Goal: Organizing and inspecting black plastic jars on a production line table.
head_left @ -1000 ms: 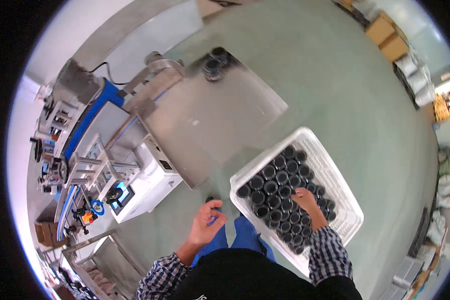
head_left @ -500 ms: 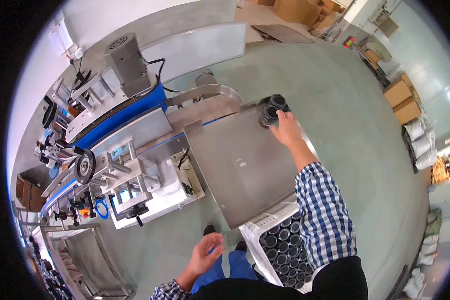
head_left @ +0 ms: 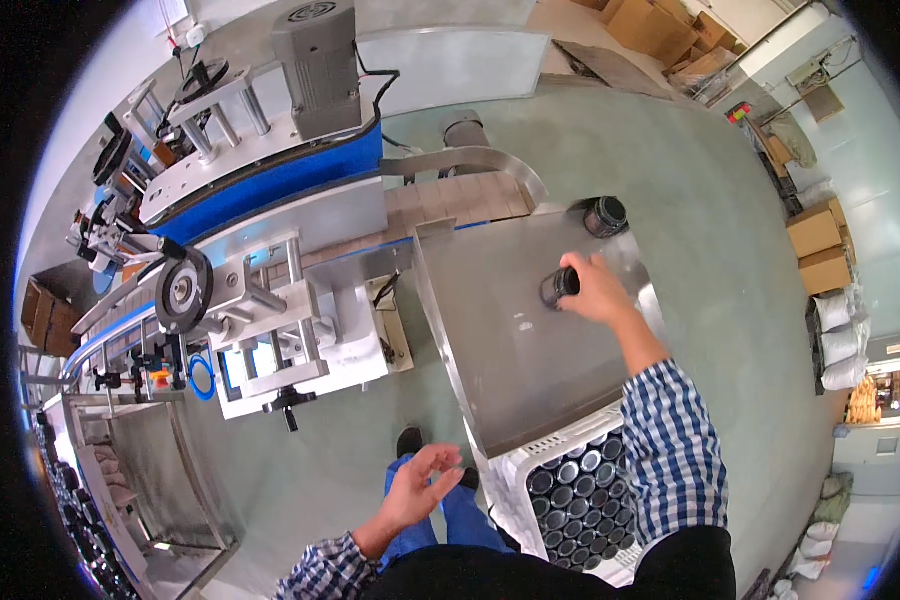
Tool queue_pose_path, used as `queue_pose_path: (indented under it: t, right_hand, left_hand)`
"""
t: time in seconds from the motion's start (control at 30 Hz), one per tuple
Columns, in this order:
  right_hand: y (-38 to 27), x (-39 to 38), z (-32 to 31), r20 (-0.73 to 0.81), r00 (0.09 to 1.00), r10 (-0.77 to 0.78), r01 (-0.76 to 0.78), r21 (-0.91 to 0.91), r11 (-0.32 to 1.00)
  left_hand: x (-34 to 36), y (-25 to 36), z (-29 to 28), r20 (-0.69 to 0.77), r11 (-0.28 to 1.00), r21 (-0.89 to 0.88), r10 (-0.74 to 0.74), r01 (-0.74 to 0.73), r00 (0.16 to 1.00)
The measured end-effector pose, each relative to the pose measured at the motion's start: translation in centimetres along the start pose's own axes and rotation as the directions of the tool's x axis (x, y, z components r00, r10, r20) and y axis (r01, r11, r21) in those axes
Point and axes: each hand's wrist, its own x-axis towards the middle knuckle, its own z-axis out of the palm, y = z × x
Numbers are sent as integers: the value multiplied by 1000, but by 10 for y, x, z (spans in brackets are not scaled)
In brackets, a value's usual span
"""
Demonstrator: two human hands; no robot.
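One dark jar (head_left: 559,287) sits in the grip of the right hand (head_left: 598,290), whose fingers are wrapped round it out over the steel table (head_left: 510,340); the jar lies tilted on its side in the grasp, its open mouth facing left. A second dark jar (head_left: 605,215) stands near the table's far corner, just beyond the hand and beside the end of the conveyor belt (head_left: 470,195). The left hand (head_left: 417,488) hangs low over the floor, fingers spread and holding nothing. Below the table a white crate (head_left: 580,490) is packed with more jars. To do this well, I judge the held jar should be turned upright before release and set down clear of its neighbour.
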Motion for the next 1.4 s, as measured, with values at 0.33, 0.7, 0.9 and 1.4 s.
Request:
queue_pose_path:
  t: [0.33,0.7,0.9,1.4]
  right_hand:
    - [-59,-203,-70,-222,846,-485,529,468,708]
    - [-53,-329,-93,-383,645,-661,750,155,643]
    - [-56,-371,-95,-278,877,-392,480,537,694]
    - [-53,-398,-99,-396,769,-502,637,542,548]
  left_hand:
    - [35,72,53,253,862,-489,287,-134,924]
    - [-40,110,109,365,859,-474,389,-190,846]
    - [-72,106,124,239,718,-39,682,-695,691]
    - [-100,107,143,233,509,89,825,-856,515]
